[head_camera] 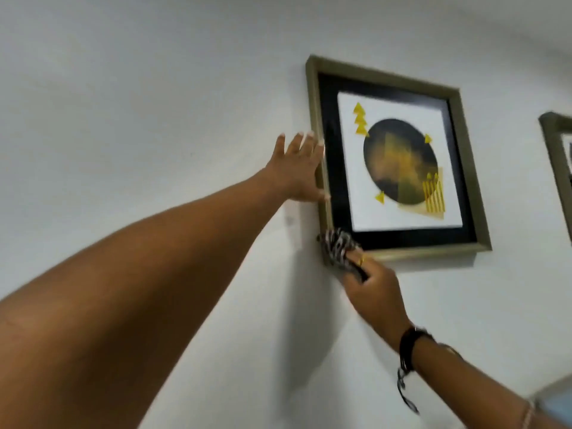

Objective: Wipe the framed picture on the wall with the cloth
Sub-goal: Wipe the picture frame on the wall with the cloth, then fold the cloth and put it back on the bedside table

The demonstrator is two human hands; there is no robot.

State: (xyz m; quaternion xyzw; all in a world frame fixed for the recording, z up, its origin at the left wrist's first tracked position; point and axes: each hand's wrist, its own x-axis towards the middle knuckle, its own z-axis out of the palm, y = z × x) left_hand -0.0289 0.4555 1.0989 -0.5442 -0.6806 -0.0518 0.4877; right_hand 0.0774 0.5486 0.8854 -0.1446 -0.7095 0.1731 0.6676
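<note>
Reaching up from below, a person steadies a framed picture (396, 162) on a white wall (154, 88) while wiping it. In the head camera's view the left hand (297, 171) lies flat with its fingers spread against the frame's left edge, the palm partly on the wall beside it. The right hand (371, 289), with a dark wristband (410, 348) on its wrist, grips a bunched black-and-white patterned cloth (337, 246) and presses it to the frame's lower left corner. The picture hangs high on the wall, an abstract print of a dark circle and yellow triangles inside a black mat and a dull gold moulding. A second frame (557, 168) shows at the right edge of the wall.

The frame looks rigid but probably hangs loose from above and would swing under a push, so bracing it at the side edge seems sound. Its front is likely glazed and fragile, calling for light pressure. The cloth is soft and bunches easily in the fingers.
</note>
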